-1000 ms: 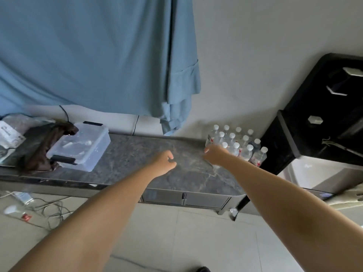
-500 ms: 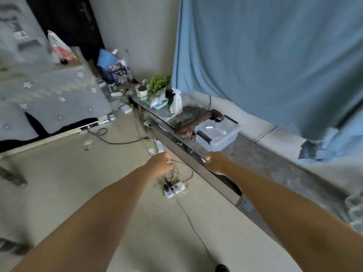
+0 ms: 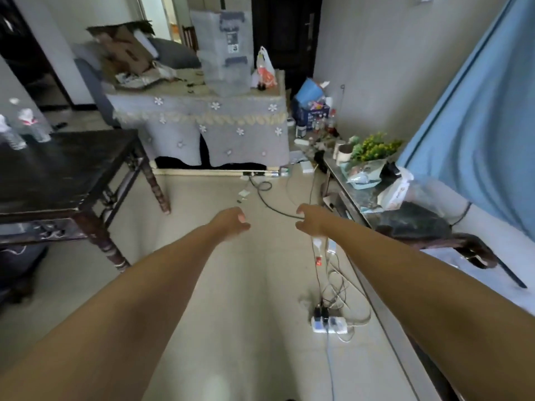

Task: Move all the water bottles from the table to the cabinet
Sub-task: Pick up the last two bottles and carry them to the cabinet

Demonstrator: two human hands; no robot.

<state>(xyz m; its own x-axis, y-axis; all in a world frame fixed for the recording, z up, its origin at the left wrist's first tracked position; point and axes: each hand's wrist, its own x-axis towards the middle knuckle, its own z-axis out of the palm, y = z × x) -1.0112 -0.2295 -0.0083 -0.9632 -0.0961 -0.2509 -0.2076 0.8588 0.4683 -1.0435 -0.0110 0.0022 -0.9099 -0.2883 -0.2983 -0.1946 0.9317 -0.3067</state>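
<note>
Clear water bottles (image 3: 31, 125) with white caps stand on the far left end of a dark wooden table (image 3: 66, 169) at the left of the head view. My left hand (image 3: 231, 222) and my right hand (image 3: 311, 222) are held out over the tiled floor, both with loosely curled fingers and holding nothing. The low cabinet (image 3: 385, 204) with its dark stone top runs along the right wall, to the right of my right arm. The bottles set on the cabinet are out of view.
A power strip (image 3: 328, 324) with tangled cables lies on the floor beside the cabinet. A cloth-covered table (image 3: 202, 125) piled with clutter stands ahead. A plant (image 3: 373, 146), bags and a brown cloth (image 3: 463, 244) lie on the cabinet top. Open floor runs between the tables.
The view has swung left from the bottles on the cabinet, past the cabinet's far end, to the room and dark table. Both hands stay empty.
</note>
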